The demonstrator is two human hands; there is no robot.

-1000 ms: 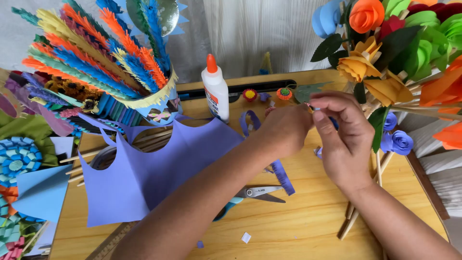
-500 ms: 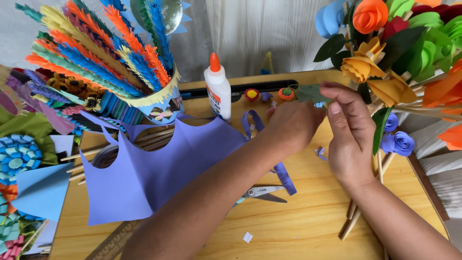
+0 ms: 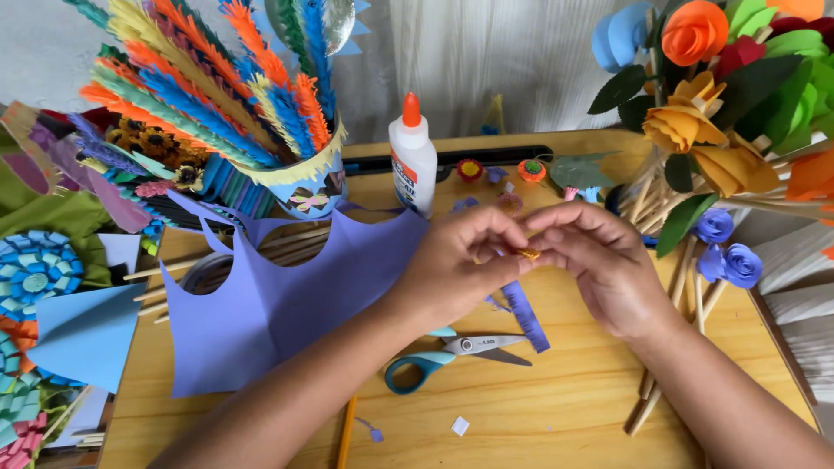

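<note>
1. A small orange paper piece (image 3: 529,254) is pinched between the fingertips of the left hand (image 3: 460,265) and the right hand (image 3: 599,260), both clamped on it.
2. A purple paper strip (image 3: 526,314) is seen just below the hands.
3. Teal-handled scissors (image 3: 434,358) lie on the wooden table (image 3: 565,417), near a glue bottle (image 3: 413,156).

Tiny orange piece (image 3: 529,254) betw. hands: mostly hidden by fingertips, too small to ID. Paper flowers (image 3: 721,104) cut off right.
</note>
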